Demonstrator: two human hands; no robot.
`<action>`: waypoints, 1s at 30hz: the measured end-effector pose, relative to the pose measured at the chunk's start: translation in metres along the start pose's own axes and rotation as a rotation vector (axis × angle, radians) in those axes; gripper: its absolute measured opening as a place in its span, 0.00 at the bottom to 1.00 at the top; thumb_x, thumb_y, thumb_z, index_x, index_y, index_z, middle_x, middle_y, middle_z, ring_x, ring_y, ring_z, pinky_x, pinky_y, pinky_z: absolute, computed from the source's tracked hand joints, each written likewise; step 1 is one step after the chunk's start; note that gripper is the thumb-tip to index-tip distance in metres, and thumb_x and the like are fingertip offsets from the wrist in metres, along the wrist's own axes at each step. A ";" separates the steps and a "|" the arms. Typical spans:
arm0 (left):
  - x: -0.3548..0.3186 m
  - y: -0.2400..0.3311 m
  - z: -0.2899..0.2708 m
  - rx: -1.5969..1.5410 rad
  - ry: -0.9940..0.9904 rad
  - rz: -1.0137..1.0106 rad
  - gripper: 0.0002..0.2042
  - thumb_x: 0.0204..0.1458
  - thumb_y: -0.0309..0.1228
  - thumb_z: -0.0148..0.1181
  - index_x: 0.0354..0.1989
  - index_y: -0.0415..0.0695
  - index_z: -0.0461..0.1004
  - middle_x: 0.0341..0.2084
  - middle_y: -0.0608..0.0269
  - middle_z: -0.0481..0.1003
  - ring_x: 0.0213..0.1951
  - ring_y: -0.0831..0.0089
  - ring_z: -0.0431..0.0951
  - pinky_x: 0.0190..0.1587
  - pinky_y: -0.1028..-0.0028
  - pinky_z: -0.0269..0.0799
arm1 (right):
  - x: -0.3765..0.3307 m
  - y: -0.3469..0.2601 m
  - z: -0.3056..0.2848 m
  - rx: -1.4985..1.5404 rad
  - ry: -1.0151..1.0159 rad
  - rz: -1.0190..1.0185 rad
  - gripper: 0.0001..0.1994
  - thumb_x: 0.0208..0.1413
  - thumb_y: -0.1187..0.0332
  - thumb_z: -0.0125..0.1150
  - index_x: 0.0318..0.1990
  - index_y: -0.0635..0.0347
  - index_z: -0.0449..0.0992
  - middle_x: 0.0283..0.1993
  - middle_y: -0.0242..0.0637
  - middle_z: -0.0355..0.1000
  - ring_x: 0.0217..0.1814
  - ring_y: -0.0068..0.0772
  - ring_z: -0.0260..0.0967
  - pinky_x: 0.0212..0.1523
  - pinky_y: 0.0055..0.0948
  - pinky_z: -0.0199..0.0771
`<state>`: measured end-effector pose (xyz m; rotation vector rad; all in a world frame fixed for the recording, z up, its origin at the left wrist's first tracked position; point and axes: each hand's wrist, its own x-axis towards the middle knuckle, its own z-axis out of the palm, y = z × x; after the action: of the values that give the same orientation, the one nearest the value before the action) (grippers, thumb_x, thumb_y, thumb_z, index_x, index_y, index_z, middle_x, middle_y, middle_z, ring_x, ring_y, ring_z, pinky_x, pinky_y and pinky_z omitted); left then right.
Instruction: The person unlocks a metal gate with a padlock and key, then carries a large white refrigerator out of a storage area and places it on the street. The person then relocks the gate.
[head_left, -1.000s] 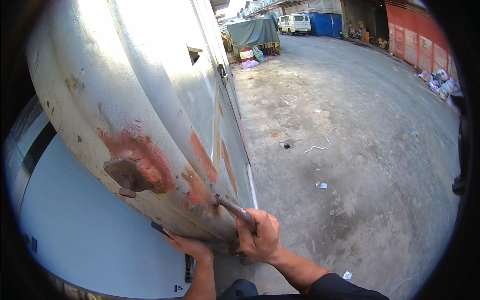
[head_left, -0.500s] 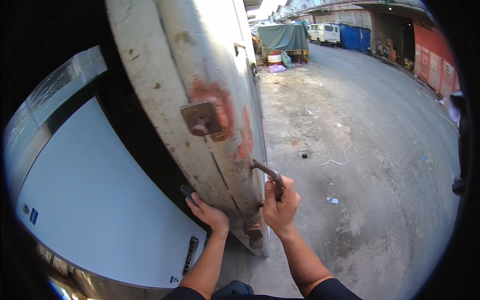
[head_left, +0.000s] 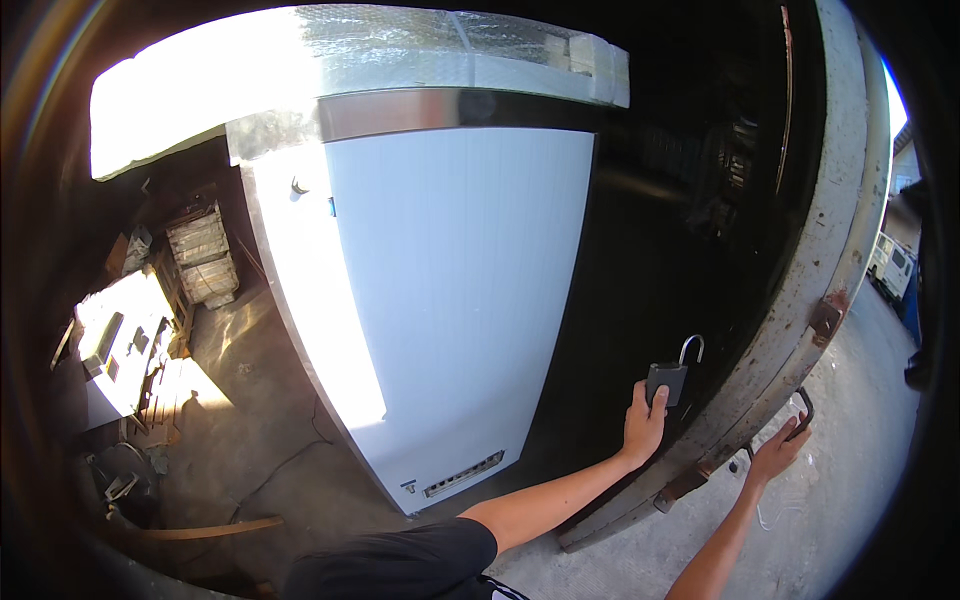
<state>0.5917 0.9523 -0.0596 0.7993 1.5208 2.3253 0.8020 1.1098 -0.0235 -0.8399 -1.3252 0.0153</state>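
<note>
My left hand (head_left: 643, 432) is closed on a dark padlock (head_left: 665, 382), holding it up by its body. The padlock's curved shackle stands raised and unlatched. At the right, my right hand (head_left: 776, 456) grips a bent metal door handle (head_left: 807, 404). That handle is fixed to the outer side of a heavy, worn, off-white metal door (head_left: 832, 215), whose edge runs between my hands. Rusty brackets (head_left: 684, 482) sit along the door's edge.
Left of the door stands a large pale cabinet-like unit (head_left: 460, 280), with a bubble-wrapped slab (head_left: 520, 65) on top. Stacked wrapped bundles (head_left: 203, 255), a cable and a wooden strip (head_left: 215, 530) lie further left. Outside at the right is a white van (head_left: 890, 262).
The view has swung left, into the dark interior. My left hand has come off the door's edge and now holds the padlock up in view. My right hand stays on the handle.
</note>
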 end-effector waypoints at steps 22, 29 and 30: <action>-0.148 0.122 -0.296 1.217 -0.386 0.046 0.26 0.64 0.51 0.57 0.61 0.44 0.70 0.44 0.51 0.79 0.46 0.52 0.81 0.45 0.59 0.76 | -0.311 -0.259 -0.007 1.200 -1.654 1.707 0.24 0.70 0.44 0.49 0.47 0.57 0.79 0.45 0.38 0.78 0.49 0.40 0.76 0.55 0.41 0.74; -0.061 0.303 -0.386 1.522 0.530 0.970 0.25 0.61 0.44 0.63 0.57 0.36 0.71 0.57 0.45 0.71 0.58 0.47 0.71 0.61 0.53 0.65 | -0.236 -0.266 0.085 1.653 -1.250 1.523 0.09 0.59 0.64 0.56 0.42 0.58 0.77 0.24 0.36 0.76 0.42 0.43 0.78 0.55 0.47 0.78; -0.050 0.329 -0.401 1.522 0.686 1.069 0.26 0.61 0.43 0.62 0.59 0.36 0.69 0.61 0.43 0.67 0.63 0.47 0.67 0.65 0.52 0.61 | -0.216 -0.265 0.106 1.548 -1.128 1.438 0.15 0.58 0.67 0.55 0.50 0.65 0.73 0.33 0.41 0.75 0.38 0.37 0.76 0.51 0.43 0.80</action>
<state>0.4335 0.4815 0.0997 1.3389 4.0513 1.3547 0.5328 0.8765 -0.0604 -0.1177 -0.8635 2.5531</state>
